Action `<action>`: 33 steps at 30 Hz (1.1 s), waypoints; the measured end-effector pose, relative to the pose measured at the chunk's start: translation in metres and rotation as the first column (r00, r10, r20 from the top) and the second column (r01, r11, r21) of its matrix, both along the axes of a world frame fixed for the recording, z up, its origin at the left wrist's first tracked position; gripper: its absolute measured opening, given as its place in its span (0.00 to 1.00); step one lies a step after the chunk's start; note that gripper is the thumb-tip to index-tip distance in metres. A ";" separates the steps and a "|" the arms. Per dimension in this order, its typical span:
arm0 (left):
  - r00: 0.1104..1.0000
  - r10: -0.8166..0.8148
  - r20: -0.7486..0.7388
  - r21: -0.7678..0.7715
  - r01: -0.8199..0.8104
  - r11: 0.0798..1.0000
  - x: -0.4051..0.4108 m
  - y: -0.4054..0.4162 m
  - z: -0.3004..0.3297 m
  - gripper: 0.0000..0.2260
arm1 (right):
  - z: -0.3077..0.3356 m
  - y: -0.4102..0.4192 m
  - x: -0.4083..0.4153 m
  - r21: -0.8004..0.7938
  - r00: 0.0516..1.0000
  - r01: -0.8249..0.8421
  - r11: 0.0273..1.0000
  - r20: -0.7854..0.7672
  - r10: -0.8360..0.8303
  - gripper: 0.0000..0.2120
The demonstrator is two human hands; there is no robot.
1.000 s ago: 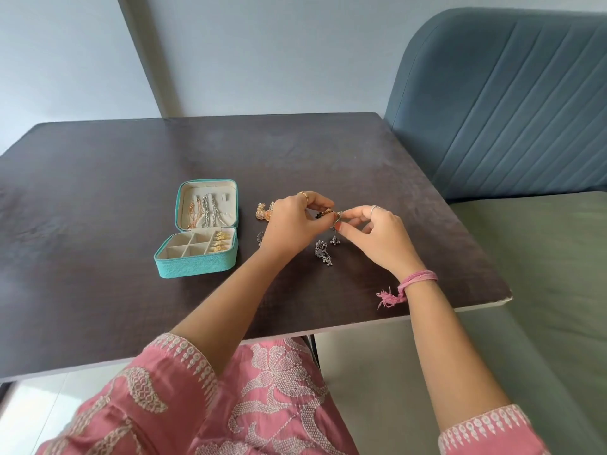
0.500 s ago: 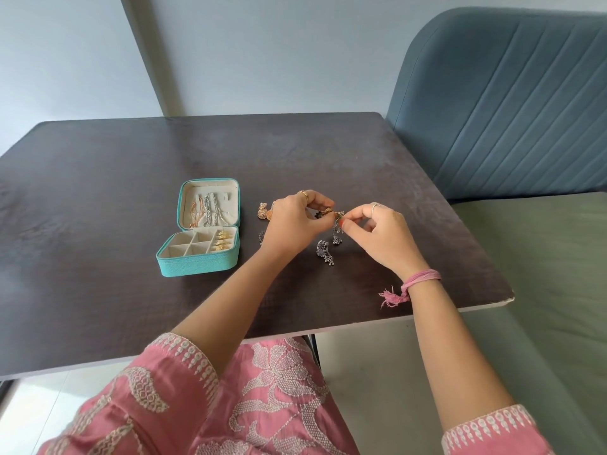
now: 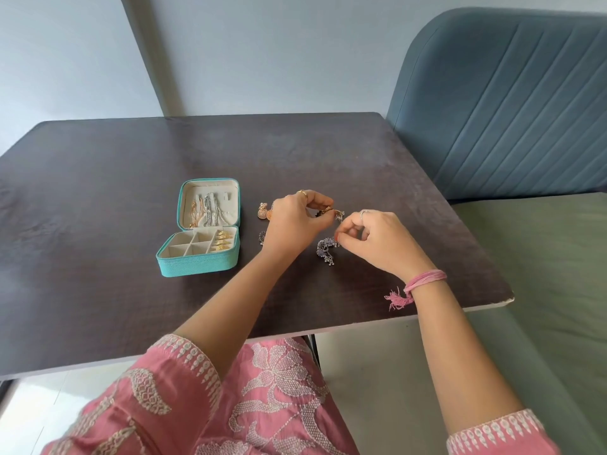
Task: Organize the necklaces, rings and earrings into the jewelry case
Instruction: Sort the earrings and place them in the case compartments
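Presently, a small earring point(image 3: 338, 214) is pinched between the fingers of the left hand point(image 3: 292, 224) and right hand point(image 3: 377, 241) above the tabletop point(image 3: 328, 152). Transfer into an empty compartment of the open jewelry case point(image 3: 200, 257) is judged next; a fine pinch is required.

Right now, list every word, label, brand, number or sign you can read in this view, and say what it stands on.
None: no readable text anywhere in this view.
The jewelry case: plain teal shell, no brand or label visible.
The table: bare dark surface, no marks.
The pink sleeve: embroidered patterns only, no letters.
The earrings and the rings on both hands: too small to show any engraving.
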State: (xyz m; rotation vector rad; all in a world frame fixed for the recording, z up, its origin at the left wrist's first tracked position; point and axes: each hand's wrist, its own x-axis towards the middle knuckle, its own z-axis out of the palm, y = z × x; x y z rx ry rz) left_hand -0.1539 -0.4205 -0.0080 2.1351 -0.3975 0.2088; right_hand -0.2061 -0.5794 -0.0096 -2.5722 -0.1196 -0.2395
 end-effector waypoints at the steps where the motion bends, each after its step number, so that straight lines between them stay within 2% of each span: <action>1: 1.000 0.007 -0.021 -0.028 -0.008 1.000 0.001 0.000 0.000 0.06 | -0.001 -0.002 -0.001 -0.020 1.000 0.008 1.000 -0.017 -0.009 0.03; 7: 0.995 0.026 -0.101 -0.123 -0.038 0.992 0.004 0.003 -0.001 0.07 | -0.002 -0.007 -0.004 -0.025 0.990 0.135 0.990 -0.034 -0.136 0.04; 11: 0.986 0.032 -0.164 -0.242 -0.072 0.968 0.007 0.006 0.001 0.07 | 0.002 -0.005 -0.006 -0.055 0.979 0.199 0.979 -0.025 -0.200 0.06; 14: 0.977 0.019 -0.214 -0.360 -0.097 0.928 0.009 0.007 0.005 0.08 | 0.000 0.001 -0.008 -0.063 0.993 0.111 0.992 -0.028 -0.113 0.05; 16: 0.971 0.005 -0.240 -0.414 -0.107 0.904 0.010 0.008 0.007 0.08 | -0.002 0.009 -0.010 -0.051 0.999 -0.025 0.998 -0.043 0.023 0.08; 18: 0.966 -0.011 -0.257 -0.456 -0.111 0.883 0.011 0.009 0.009 0.08 | -0.008 0.017 -0.011 -0.118 0.988 -0.146 0.982 -0.068 0.138 0.11; 22: 0.959 -0.021 -0.284 -0.456 -0.116 0.882 0.010 0.012 0.013 0.09 | -0.015 0.022 -0.009 -0.255 0.989 -0.150 0.955 -0.024 0.149 0.10; 25: 0.943 -0.054 -0.329 -0.472 -0.115 0.874 0.007 0.015 0.018 0.10 | -0.015 0.017 -0.006 -0.267 0.994 -0.088 0.960 0.041 0.102 0.09; 33: 0.896 -0.141 -0.421 -0.487 -0.092 0.868 -0.002 0.023 0.025 0.11 | -0.016 -0.004 0.001 -0.255 0.999 0.009 0.967 0.054 0.005 0.07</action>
